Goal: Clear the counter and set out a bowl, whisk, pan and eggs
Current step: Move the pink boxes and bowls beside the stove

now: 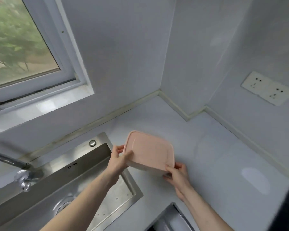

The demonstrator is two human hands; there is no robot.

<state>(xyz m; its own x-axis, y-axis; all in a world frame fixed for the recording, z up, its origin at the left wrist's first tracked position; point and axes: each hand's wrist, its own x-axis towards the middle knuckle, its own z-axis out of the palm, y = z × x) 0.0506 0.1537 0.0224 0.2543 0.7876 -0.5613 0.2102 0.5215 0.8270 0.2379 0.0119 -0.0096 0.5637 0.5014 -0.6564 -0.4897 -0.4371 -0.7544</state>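
Both hands' grip on pink container (149, 150), counter (207, 147) edge

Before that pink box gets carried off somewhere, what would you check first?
1. Both hands on the pink lidded container: ok, left hand and right hand grip opposite edges.
2. Lid seated: ok, looks flush.
3. Container level: not ok, tilted.
4. Clear of the sink: ok, held beside it over the counter.
5. Contents: cannot tell.
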